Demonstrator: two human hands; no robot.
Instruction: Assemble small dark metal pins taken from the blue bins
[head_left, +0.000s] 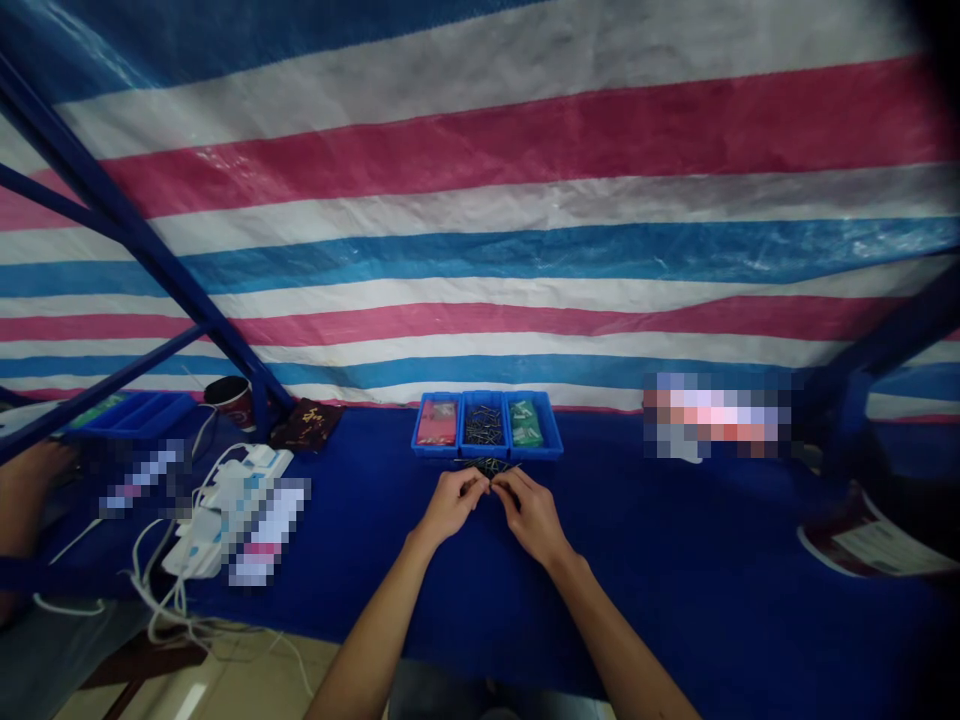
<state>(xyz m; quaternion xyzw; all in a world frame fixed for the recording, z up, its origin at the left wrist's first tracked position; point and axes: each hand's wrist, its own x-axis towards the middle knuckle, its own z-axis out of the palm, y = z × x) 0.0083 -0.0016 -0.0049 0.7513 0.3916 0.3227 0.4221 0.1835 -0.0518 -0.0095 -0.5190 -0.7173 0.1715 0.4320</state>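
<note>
My left hand (450, 506) and my right hand (532, 517) meet at the fingertips over the blue tablecloth (660, 560). Both pinch something thin and dark, too small to name exactly. Just beyond them lies a small loose heap of dark metal nails (487, 465). Behind that stands a blue three-compartment tray (487, 452). Its left compartment holds a red packet (438, 423), its middle one holds dark nails (484, 428), and its right one holds a green packet (524, 423).
A white power strip (240, 500) with tangled cables lies to the left, beside a dark pouch (306, 425), a paper cup (229, 400) and another blue tray (135, 415). Another person's arm (30, 475) enters at far left. A striped tarpaulin on blue steel framing stands behind.
</note>
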